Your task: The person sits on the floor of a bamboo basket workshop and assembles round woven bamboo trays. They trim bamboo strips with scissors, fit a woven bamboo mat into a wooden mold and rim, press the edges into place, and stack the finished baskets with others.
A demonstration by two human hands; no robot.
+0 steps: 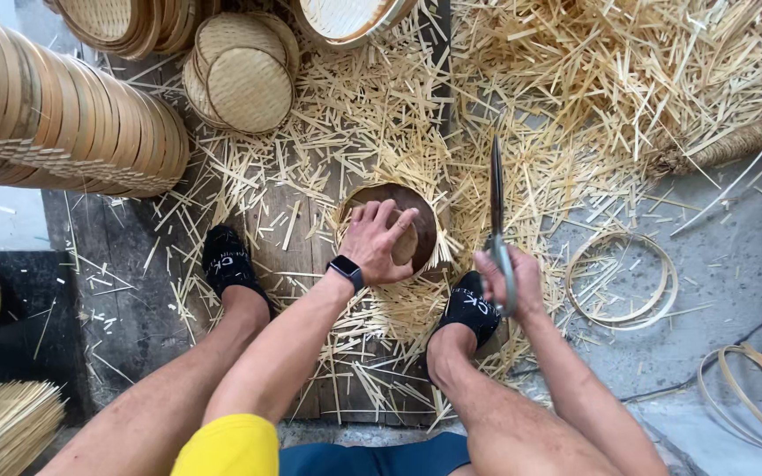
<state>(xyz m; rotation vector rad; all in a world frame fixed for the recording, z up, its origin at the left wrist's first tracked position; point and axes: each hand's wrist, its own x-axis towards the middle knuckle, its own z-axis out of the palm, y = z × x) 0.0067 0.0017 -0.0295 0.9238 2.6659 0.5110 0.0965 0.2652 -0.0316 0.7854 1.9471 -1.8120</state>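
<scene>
The person sat low with knees apart, looking down at a floor of dark wooden planks (134, 291) buried in cut bamboo slivers (575, 79); the left hand (377, 240) lay flat on top of a round dark wooden block (423, 220) between the feet, fingers spread over its face, the grip pressing down rather than pinching anything; a dark smartwatch (347, 270) sat on that wrist. The right hand (511, 280) was closed around the handles of a long pair of shears (496, 189), the blades together and pointing away from the body, just to the right of the block; the grip was a tight fist on the handles. Both feet wore black socks (227, 262), one on each side of the block.

Along the left edge of the planks lay a long stack of round woven trays (63, 123) on its side; more round woven lids (249, 79) leaned near the far edge; a bundle of thin strips (6, 423) rested at the near left corner. On the grey concrete to the right lay a bamboo hoop (621, 278), apart from the shears; more hoops (756, 388) lay toward the near right.
</scene>
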